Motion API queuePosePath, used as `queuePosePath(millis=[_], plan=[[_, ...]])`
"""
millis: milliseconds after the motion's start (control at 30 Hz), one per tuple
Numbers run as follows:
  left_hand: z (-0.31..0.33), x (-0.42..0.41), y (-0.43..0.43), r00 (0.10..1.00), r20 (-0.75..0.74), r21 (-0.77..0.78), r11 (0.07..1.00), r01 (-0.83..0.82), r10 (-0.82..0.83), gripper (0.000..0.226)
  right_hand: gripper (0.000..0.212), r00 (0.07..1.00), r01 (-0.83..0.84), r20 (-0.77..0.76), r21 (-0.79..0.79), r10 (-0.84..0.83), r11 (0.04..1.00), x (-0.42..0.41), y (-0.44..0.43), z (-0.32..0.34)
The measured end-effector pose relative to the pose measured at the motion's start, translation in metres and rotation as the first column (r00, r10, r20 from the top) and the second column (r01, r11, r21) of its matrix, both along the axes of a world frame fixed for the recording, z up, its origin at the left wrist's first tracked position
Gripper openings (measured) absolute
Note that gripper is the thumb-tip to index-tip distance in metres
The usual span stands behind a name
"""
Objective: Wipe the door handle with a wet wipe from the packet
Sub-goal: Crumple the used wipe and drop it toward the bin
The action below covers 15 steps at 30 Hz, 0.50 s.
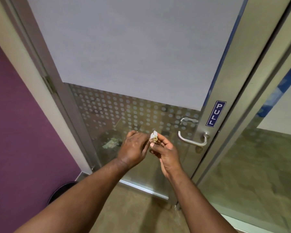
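Note:
A small white and yellowish wet wipe packet [153, 136] is pinched between my two hands in front of the glass door. My right hand [166, 153] grips its lower part with thumb and fingers. My left hand [134, 148] holds it from the left, fingers curled at its edge. The silver lever door handle [191, 140] is fixed to the metal door frame, to the right of my hands and apart from them. Whether a wipe is out of the packet I cannot tell.
A blue PULL sticker [216, 113] sits above the handle on the door's metal frame [225, 91]. The glass door [133, 47] has frosted film and a dotted band. A purple wall [20, 123] stands left, a dark round bin [62, 190] at the floor lower left.

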<state>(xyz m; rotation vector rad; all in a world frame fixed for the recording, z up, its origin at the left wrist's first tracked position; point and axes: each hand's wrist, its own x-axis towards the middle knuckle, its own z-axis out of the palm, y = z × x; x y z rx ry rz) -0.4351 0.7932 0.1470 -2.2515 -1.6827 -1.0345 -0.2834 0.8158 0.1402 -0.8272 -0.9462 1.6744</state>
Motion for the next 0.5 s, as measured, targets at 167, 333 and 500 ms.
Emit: queuePosePath(millis=[167, 333, 500], plan=[[-0.001, -0.052, -0.017, 0.986, 0.068, 0.057, 0.986, -0.158, 0.154, 0.022, 0.039, 0.994, -0.038, 0.108, 0.041, 0.033, 0.998, -0.048, -0.005, 0.005], [-0.013, -0.122, -0.041, 0.972, 0.052, -0.03, 0.973, -0.228, 0.229, 0.03, 0.02, 0.979, -0.104, 0.183, 0.052, 0.093, 0.993, -0.106, -0.017, 0.007], [-0.021, -0.188, -0.072, 0.959, 0.073, -0.055, 0.961, -0.27, 0.273, 0.028, 0.013, 0.956, -0.158, 0.262, 0.078, 0.133, 0.984, -0.17, -0.03, 0.007]])
